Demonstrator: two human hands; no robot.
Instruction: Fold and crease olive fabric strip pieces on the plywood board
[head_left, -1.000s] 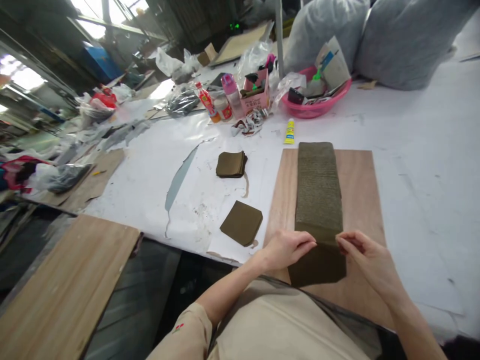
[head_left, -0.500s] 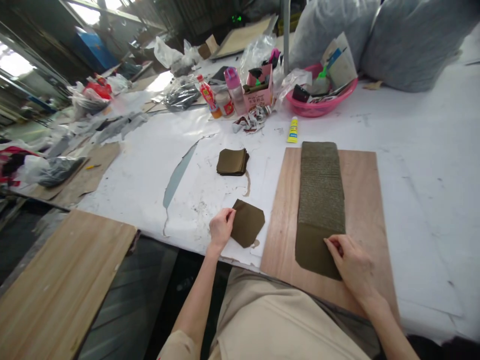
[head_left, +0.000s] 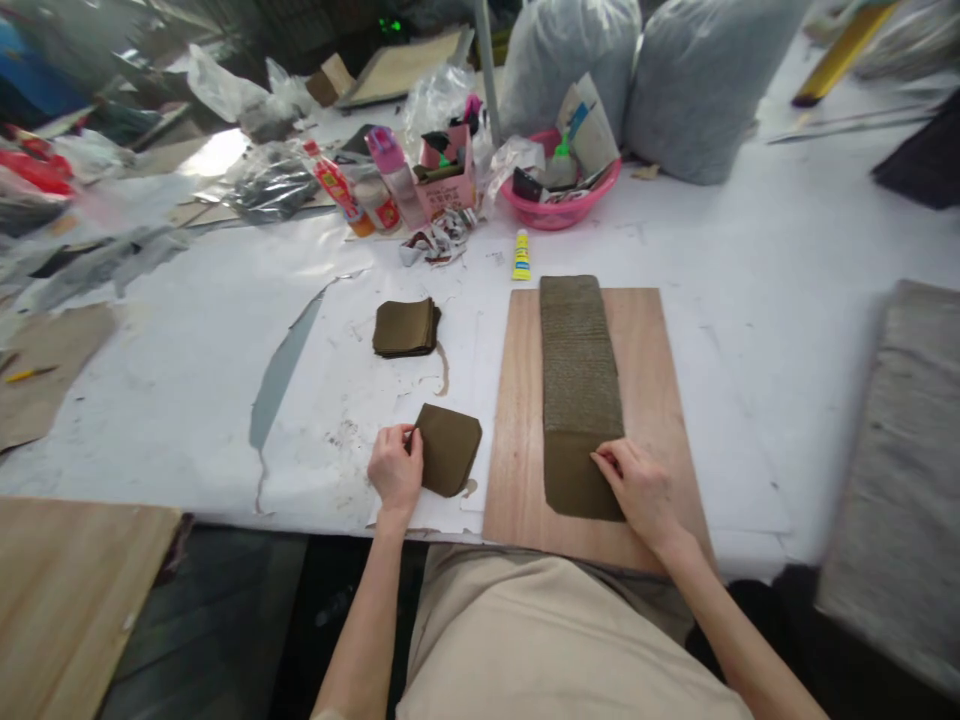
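The left hand (head_left: 396, 470) has its thumb and finger closed on the left corner of the near brown pile (head_left: 451, 450), which lies by the table's front edge, just left of the wooden board (head_left: 511, 450). The right hand (head_left: 637, 485) has its thumb and finger tips together on the long cloth strip (head_left: 581, 365), and I cannot tell if they pinch it or only press on it. That strip lies on the board, running from the far edge toward the near edge. Its far end pokes a little past the board's far edge. Most of it is ridged and gray-green, but the end near the person is smooth and brown, and the right hand is there, on the right side. A neat far stack (head_left: 405, 328) of brown pieces sits to the left of the board, behind the near brown pile. A yellow tube (head_left: 522, 257) lies just past the board's far left corner. Farther back on the table (head_left: 750, 400) are a pink tub (head_left: 559, 212) full of odds and ends, a pink box (head_left: 450, 190) and a bottle with a red label (head_left: 337, 185). Two big gray bags (head_left: 686, 95) sit behind the tub.
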